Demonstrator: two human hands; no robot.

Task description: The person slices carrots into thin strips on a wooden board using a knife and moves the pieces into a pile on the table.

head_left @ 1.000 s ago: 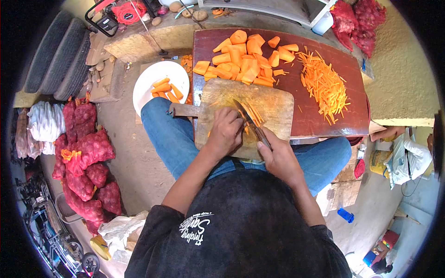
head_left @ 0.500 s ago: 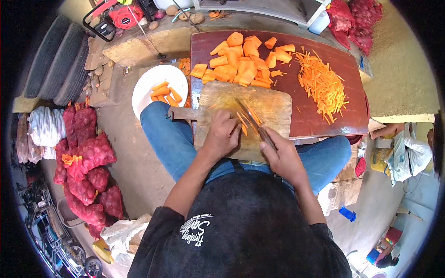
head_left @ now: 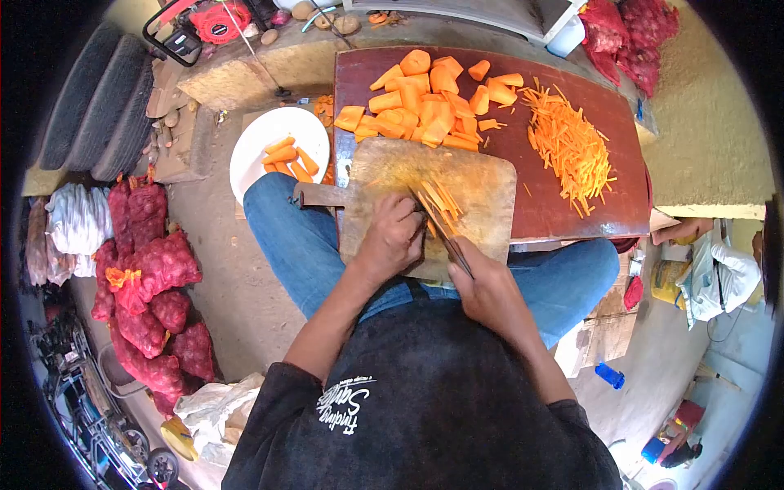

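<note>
My right hand (head_left: 486,284) is wrapped round the handle of a knife (head_left: 442,226), whose blade slants up and left over the wooden cutting board (head_left: 487,175). Close beside the blade, my left hand (head_left: 392,234) is closed with its fingers curled on a carrot piece, mostly hidden beneath them; a bit of orange shows by the fingertips. Thin carrot strips (head_left: 442,198) lie on the board, just right of the blade. Beyond the board are a pile of thick carrot chunks (head_left: 425,102) and, to the right, a heap of cut carrot sticks (head_left: 572,151).
The board rests on a dark red table (head_left: 506,155) and my lap. A white plate (head_left: 249,147) with several carrots stands by my left knee. Red mesh sacks (head_left: 151,318) line the floor at left, below stacked tyres (head_left: 90,106). A blue object (head_left: 609,376) lies at right.
The knife has shifted slightly down and left, closer to my left fingers. The cut strips now lie together to the right of the blade. My left hand has hardly moved.
</note>
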